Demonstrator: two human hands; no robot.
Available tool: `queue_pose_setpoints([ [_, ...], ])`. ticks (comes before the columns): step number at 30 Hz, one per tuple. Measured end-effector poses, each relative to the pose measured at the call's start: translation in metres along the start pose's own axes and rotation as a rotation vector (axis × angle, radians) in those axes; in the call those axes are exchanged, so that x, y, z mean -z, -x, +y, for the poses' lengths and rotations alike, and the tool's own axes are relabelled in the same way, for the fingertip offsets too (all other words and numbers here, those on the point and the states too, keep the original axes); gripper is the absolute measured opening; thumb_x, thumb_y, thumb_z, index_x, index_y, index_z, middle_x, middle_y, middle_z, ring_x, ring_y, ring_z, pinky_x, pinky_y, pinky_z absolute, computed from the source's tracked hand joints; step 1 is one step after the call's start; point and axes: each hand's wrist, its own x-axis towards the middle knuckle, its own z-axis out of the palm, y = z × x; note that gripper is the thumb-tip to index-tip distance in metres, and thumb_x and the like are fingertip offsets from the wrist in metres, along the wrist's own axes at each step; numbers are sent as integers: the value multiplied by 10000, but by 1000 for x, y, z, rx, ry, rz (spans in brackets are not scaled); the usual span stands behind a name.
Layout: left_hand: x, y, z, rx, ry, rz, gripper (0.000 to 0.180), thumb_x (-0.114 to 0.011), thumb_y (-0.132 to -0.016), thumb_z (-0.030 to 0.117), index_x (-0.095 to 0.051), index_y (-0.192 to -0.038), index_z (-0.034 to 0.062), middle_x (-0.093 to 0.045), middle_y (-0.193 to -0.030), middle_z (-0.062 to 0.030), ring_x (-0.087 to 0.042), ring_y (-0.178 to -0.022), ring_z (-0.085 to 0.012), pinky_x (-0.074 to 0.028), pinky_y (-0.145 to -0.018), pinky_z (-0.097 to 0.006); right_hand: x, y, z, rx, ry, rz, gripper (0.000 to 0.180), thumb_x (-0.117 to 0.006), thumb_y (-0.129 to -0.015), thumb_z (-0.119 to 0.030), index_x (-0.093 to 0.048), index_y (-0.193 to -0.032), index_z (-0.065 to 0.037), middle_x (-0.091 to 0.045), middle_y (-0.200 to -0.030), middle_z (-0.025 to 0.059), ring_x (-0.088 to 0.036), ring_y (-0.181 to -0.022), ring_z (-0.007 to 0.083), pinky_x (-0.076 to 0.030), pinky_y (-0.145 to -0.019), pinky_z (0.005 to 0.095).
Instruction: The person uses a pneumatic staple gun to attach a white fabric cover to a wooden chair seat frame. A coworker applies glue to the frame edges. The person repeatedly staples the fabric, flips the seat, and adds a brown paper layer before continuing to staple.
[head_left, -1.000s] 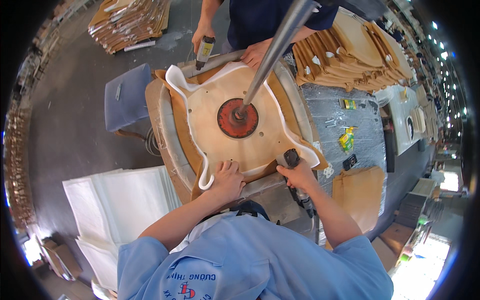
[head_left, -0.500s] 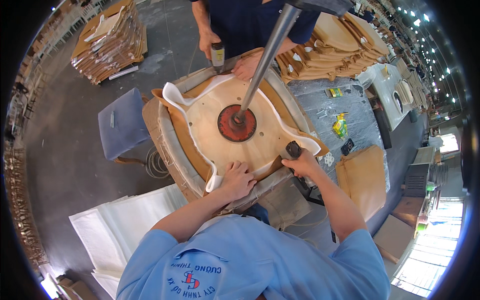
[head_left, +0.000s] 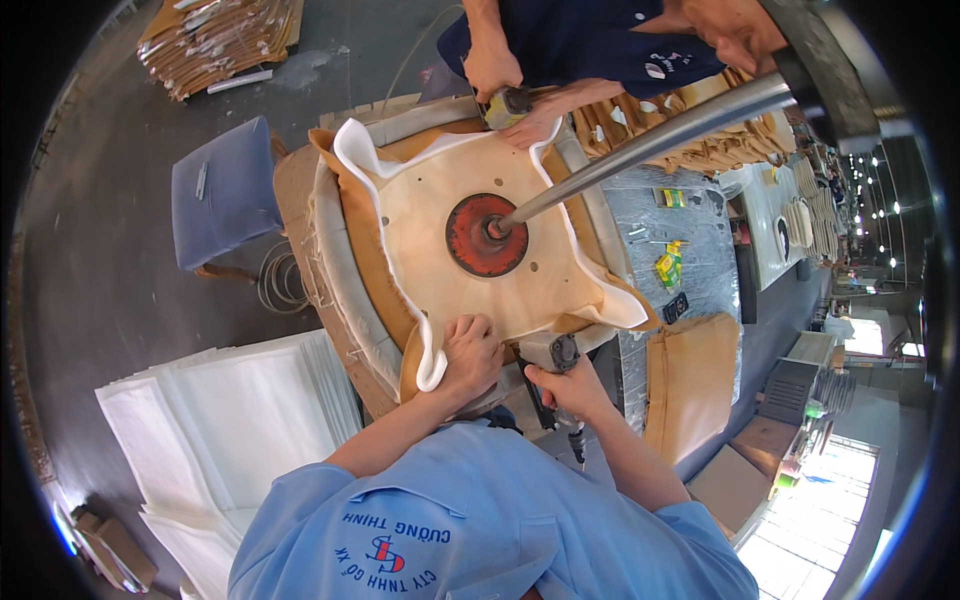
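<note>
A pale wooden seat board lies in a grey padded ring, with brown cover material and white padding folding up around its edges. A metal rod presses a red disc onto the board's middle. My left hand is closed at the near edge, fingers curled over the cover there. Just right of it, my right hand grips a staple gun, its nose close to the near edge. Across from me, a co-worker's hand holds another staple gun at the far edge.
On the left stand a blue padded seat and a stack of white sheets. A plastic-covered table at right carries yellow-green packets, a phone and brown sheets. A brown stack sits far left.
My right hand has brought the staple gun leftward, next to my left hand. My left fingers have curled in at the near edge. The co-worker leans in, staple gun shifted right.
</note>
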Motion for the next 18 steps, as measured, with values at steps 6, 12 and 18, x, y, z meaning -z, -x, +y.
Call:
queue_pose_setpoints([
  [6,-2,-3,2,36,-10,-13,114,-737,-837,169,-745,-797,62,-596,-1082,-68,-543,-1130,-283,-388,-1012,-450,-7,-8,-11,-41,34,14,283,-829,-914,-254,-713,-920,4,-642,-626,25,-610,-500,107,-475,-464,297],
  [12,-5,-1,2,41,-26,8,94,-735,-784,156,-732,-798,63,-600,-1079,-69,-550,-1125,-281,-390,-1004,-448,-17,-8,-27,-44,107,34,282,-818,-918,-242,-706,-927,16,-650,-629,35,-607,-483,118,-478,-461,304],
  [18,-8,-3,2,21,-24,6,82,-736,-767,141,-734,-802,67,-605,-1060,-72,-549,-1109,-303,-402,-966,-455,-20,-14,-19,-44,59,90,301,-834,-899,-254,-702,-935,14,-657,-636,39,-616,-486,129,-484,-474,307],
])
